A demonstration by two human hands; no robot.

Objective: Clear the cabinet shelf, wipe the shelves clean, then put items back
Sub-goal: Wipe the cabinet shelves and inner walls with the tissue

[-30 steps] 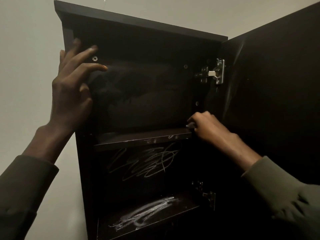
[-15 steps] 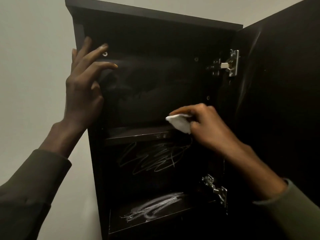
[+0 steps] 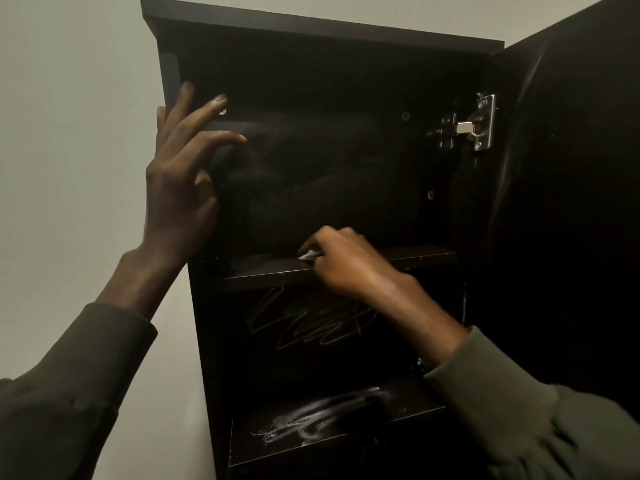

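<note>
Two hands | right hand (image 3: 349,263) grip pinches white wipe (image 3: 309,255) on shelf (image 3: 263,270) | left hand (image 3: 180,181) fingers spread, against cabinet (image 3: 311,26)

One dark cabinet (image 3: 322,32), with one door (image 3: 568,202) swung open at right. Two shelves in view: upper shelf (image 3: 263,268) and lower shelf (image 3: 415,407). One metal hinge (image 3: 479,124) seen whole near the top of the door. Two patches of white marking: one scribble (image 3: 311,320) on the back panel, one smear (image 3: 318,417) on the lower shelf. Two hands: left hand (image 3: 180,188), right hand (image 3: 346,261). One white wipe (image 3: 308,255), pinched in the right hand. Two green sleeves.
</note>
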